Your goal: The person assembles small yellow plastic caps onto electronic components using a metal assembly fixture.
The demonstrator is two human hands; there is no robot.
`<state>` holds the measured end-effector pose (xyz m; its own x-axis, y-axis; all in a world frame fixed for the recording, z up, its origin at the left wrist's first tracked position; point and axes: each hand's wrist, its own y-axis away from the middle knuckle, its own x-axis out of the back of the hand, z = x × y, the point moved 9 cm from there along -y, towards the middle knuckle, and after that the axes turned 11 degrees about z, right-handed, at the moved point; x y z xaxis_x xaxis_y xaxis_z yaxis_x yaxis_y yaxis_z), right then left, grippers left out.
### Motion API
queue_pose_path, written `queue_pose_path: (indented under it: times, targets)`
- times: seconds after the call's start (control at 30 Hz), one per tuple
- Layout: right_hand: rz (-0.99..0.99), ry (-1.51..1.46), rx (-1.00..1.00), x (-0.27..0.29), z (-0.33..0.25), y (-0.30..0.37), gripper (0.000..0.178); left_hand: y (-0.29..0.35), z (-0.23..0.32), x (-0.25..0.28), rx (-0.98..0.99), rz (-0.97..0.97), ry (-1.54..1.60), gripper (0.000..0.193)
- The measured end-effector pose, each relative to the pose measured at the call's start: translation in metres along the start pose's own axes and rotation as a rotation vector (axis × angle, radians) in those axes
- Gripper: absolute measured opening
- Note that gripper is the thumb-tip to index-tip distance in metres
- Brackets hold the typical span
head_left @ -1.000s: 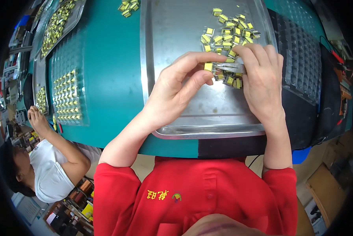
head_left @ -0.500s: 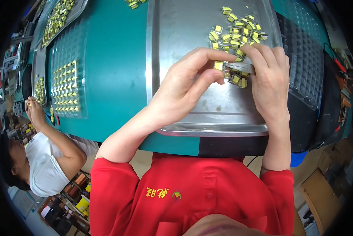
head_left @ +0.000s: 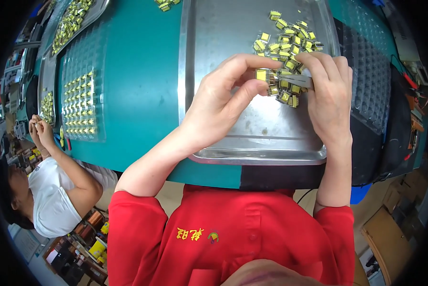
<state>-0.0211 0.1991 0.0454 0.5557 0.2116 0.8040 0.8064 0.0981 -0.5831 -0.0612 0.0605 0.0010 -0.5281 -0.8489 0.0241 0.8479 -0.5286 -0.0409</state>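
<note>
My left hand (head_left: 214, 100) is closed, with a small yellow-wrapped transformer (head_left: 261, 75) pinched between thumb and index finger. In my right hand (head_left: 329, 93) are metal tweezers (head_left: 297, 80), their tips pointing left at the pin side of that transformer. Whether the tips touch the pins I cannot tell. Both hands hover over a shallow metal tray (head_left: 261, 156). Beneath and beyond them lies a loose pile of similar transformers (head_left: 296, 40), partly hidden by my fingers and the tweezers.
Right of the tray, a clear plastic pocket tray (head_left: 369, 76) lies on a black mat. On the green mat (head_left: 137, 86) to the left, another pocket tray (head_left: 83, 107) carries rows of transformers. A co-worker's hands (head_left: 42, 133) are beside it. More transformers (head_left: 71, 24) fill a far-left metal tray.
My left hand and its transformer have shifted slightly left and away from me. The tweezers have tilted and moved slightly right. The co-worker's two hands now show together.
</note>
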Motion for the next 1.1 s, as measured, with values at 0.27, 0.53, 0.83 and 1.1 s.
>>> queue_pose_path:
  times: [0.27,0.53,0.83,1.1]
  targets:
    - [-0.005,-0.040,0.009,-0.001,-0.005,0.001,0.048,-0.001,0.002,0.001,0.005,0.010,0.015,0.033]
    - [-0.013,-0.033,0.036,-0.002,-0.005,0.001,0.047,-0.002,0.001,0.000,0.005,0.002,0.040,0.035]
    - [-0.043,0.042,0.152,0.000,-0.005,-0.003,0.026,-0.003,-0.001,-0.001,0.008,-0.015,-0.059,0.031]
    - [-0.010,0.052,0.077,0.012,0.015,-0.007,0.030,-0.006,-0.008,0.006,0.046,0.010,0.058,0.032]
